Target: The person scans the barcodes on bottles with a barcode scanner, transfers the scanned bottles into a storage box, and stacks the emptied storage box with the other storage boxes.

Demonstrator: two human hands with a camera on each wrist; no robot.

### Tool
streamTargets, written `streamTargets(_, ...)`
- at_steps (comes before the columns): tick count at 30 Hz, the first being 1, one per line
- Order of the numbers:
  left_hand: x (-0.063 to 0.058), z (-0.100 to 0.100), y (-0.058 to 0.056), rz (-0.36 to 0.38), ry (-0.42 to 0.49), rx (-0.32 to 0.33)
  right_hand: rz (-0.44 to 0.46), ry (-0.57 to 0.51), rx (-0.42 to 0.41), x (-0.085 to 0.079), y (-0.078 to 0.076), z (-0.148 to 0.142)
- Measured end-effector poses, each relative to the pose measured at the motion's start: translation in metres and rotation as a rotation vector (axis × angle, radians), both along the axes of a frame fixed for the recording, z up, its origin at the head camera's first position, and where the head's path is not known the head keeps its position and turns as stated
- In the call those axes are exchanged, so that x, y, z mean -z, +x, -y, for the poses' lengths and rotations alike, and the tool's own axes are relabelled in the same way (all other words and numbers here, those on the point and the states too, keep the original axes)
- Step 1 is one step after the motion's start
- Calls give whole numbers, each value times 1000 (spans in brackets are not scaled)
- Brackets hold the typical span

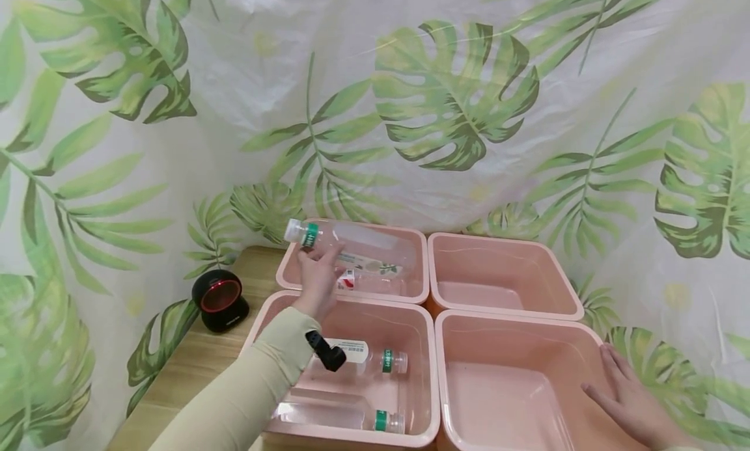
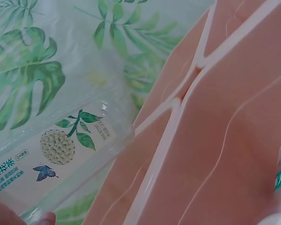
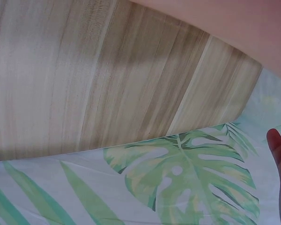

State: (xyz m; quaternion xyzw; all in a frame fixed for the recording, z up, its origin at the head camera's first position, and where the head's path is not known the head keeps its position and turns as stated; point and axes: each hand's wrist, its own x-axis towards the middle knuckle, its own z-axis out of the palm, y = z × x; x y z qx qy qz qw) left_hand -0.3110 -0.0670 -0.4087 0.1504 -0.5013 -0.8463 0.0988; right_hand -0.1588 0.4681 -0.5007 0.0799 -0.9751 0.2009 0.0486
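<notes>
In the head view my left hand [image 1: 318, 275] grips a clear plastic bottle [image 1: 377, 239] lying sideways over the back-left pink bin [image 1: 422, 269], its neck with a green band pointing left. A white flower and a butterfly show on the bottle's label [image 2: 56, 147] in the left wrist view. Below it, another clear bottle [image 1: 375, 284] with a red and white label lies in that bin. The front-left bin [image 1: 432, 373] holds two clear bottles, one farther [image 1: 363, 356] and one nearer [image 1: 328, 409]. My right hand [image 1: 635, 402], fingers extended, is at the right rim of the front-right bin [image 1: 443, 386].
A back-right pink bin [image 1: 504, 298] stands against the others, rims side by side. A black rounded device [image 1: 219, 301] with a red ring sits on the wooden table [image 1: 187, 373] at the left. Leaf-patterned cloth [image 1: 457, 99] hangs behind.
</notes>
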Motion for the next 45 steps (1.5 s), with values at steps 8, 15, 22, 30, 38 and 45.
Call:
streamTargets(8, 6, -55, -3, 41, 88, 106, 17, 16, -3, 1, 3, -5)
streamTargets(15, 6, -88, 1, 21, 118, 193, -41, 41, -10, 7, 5, -3)
streamTargets(22, 21, -120, 7, 80, 76, 215, -34, 37, -12, 8, 4, -4)
streamTargets(30, 32, -155, 18, 134, 116, 220, 20, 72, 10, 7, 3, -5)
streamTargets(38, 34, -178, 24, 144, 193, 207, -18, 81, 3, 11, 4, -3)
streamTargets(45, 30, -182, 23, 167, 193, 183, -22, 66, 5, 0, -2, 2)
